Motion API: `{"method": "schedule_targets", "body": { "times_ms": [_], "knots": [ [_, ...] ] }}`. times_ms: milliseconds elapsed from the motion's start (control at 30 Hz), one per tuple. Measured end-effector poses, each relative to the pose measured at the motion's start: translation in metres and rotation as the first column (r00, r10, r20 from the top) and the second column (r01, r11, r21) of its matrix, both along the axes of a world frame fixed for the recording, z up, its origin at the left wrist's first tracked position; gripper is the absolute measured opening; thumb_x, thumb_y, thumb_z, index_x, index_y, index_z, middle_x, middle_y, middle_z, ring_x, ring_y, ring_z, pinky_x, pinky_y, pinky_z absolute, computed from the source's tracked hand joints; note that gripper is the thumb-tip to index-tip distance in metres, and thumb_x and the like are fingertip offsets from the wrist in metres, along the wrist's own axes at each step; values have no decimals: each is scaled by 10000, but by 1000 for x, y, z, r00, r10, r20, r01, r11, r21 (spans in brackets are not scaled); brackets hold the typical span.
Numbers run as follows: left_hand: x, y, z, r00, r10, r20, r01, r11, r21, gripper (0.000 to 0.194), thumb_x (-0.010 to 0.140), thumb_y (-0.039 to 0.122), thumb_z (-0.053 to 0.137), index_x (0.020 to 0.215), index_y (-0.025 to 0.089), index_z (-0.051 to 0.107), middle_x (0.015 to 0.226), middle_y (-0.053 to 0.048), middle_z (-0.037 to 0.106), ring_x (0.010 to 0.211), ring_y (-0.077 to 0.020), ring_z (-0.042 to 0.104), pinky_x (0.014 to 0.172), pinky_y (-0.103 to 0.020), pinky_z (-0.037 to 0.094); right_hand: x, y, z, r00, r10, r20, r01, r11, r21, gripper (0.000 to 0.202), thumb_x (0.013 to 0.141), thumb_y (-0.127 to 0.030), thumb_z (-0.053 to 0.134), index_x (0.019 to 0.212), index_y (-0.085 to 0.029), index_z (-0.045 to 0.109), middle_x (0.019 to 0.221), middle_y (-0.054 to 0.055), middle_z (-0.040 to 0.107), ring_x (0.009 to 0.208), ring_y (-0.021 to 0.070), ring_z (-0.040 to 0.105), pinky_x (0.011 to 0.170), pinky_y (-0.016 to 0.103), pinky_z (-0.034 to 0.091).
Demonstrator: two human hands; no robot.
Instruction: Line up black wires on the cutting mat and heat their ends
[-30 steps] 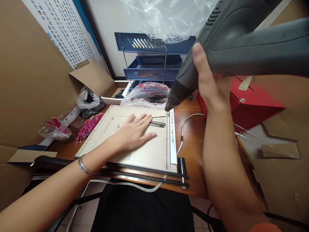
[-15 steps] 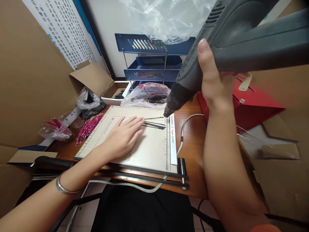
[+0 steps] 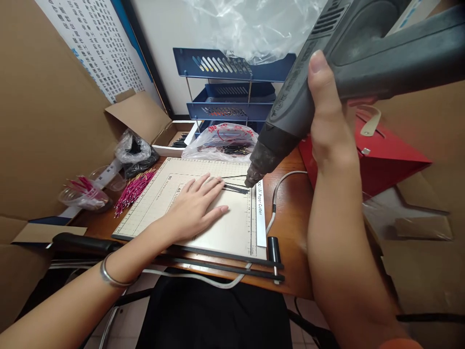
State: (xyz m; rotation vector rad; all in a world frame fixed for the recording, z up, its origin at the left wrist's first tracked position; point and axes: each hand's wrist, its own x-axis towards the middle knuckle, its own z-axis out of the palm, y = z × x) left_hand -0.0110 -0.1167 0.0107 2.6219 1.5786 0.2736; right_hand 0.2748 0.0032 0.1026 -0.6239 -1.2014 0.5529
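Note:
My right hand (image 3: 329, 114) is wrapped around a dark grey heat gun (image 3: 296, 104), thumb along its side. The gun tilts down to the left, its nozzle over the right ends of several thin black wires (image 3: 237, 188). Those wires lie on a cream paper cutter (image 3: 227, 228) marked with grid lines. Flat on the cutter board, my left hand (image 3: 194, 206) has its fingers spread, with the fingertips over the left ends of the wires. Whether the nozzle touches a wire, I cannot tell.
Magenta wires (image 3: 134, 194) lie left of the cutter, near a plastic cup (image 3: 85, 196). Behind are a clear bag (image 3: 218, 145), a cardboard box (image 3: 141, 116) and blue trays (image 3: 232, 111). A red bag (image 3: 385, 150) and a white cable (image 3: 276, 194) are on the right.
My left hand has slid a little to the right, its thumb now farther from the fingers. The heat gun's nozzle has dropped slightly toward the wire ends, and my right hand has shifted right.

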Motion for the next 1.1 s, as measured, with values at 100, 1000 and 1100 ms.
{"method": "schedule_targets", "body": {
  "times_ms": [100,1000,1100],
  "knots": [
    [-3,-3,-4,998,-13,-62,4,988,-151,783,1154,745,272,1767,286,435,1854,-45,351,1771,-362,194,1421,-638,173,1,-5,0,997,-52,61,48,997,59,627,890,-516,900,1402,-187,751,1553,69,723,1627,254,540,1439,407,346],
    [-19,-36,-3,926,81,370,-20,986,-165,634,1075,488,484,549,205,270,518,48,203,481,-95,237,568,-320,207,5,-18,0,982,-160,96,164,986,-32,743,872,-639,891,1459,-208,743,1615,52,682,1638,242,528,1445,427,325],
    [-16,-45,-2,910,63,410,26,978,-206,639,1082,476,475,561,205,223,534,48,162,489,-93,193,548,-327,177,-5,-23,-1,978,-200,57,202,979,-35,664,847,-589,932,1377,-221,777,1566,56,721,1618,244,551,1462,450,274]
  ]
}}
